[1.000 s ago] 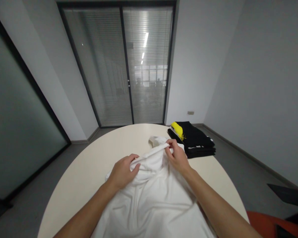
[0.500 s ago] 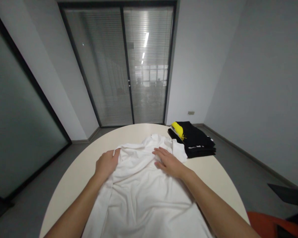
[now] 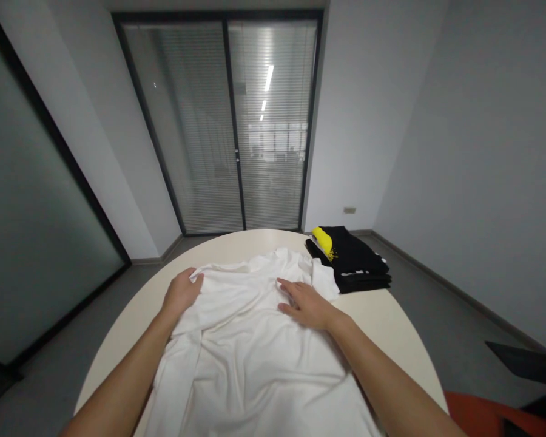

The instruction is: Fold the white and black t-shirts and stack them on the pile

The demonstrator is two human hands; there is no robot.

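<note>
Left hand (image 3: 182,291) first, in the head view: its thumb and fingers are closed on the far left edge of a white garment (image 3: 255,370), while the right hand (image 3: 307,303) lies farther right with fingers loosely spread and gripping nothing; whether its palm presses the cloth cannot be told. The garment covers the middle of the tabletop (image 3: 394,325), running out of sight at the near side, its far right corner close beside a stack of folded black clothes (image 3: 352,255). To spread it well, I'd judge, draw the pinched edge gently outward, let the flat hand steady the middle, smooth the diagonal creases away from the centre, and spare the stack.
</note>
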